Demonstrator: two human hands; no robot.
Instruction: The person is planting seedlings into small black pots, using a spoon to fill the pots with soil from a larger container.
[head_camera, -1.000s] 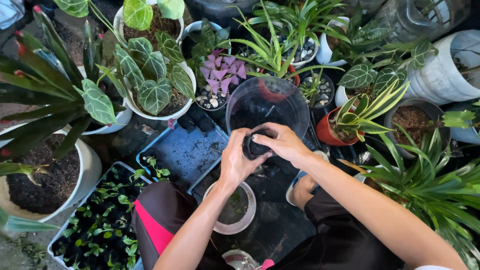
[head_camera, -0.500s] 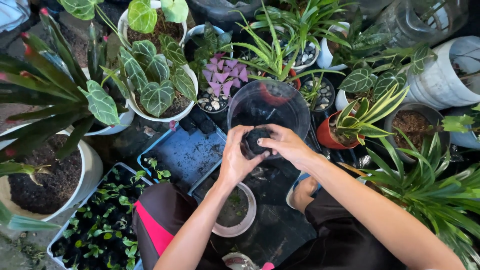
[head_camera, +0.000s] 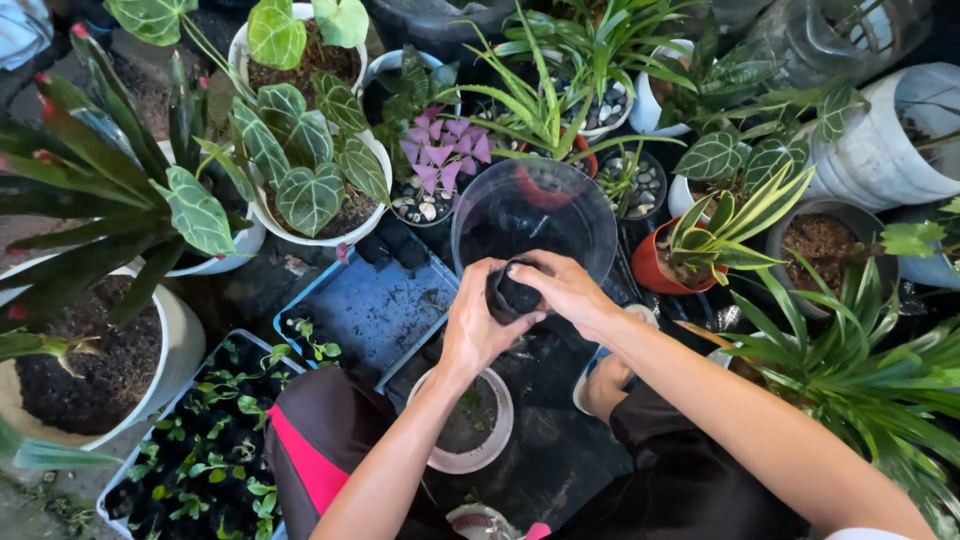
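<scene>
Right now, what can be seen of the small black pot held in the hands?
The small black pot is soft-looking, like thin plastic, and seems filled with dark soil. It is held upright between both hands: the left hand wraps its side, the right hand covers its top edge. It hangs just before the clear round bowl, mostly hidden by fingers.

Your left hand and right hand cover most of the small black bag; its contents can't be told. Clear container base sits hidden behind them. Seedling tray runs off lower left.
</scene>
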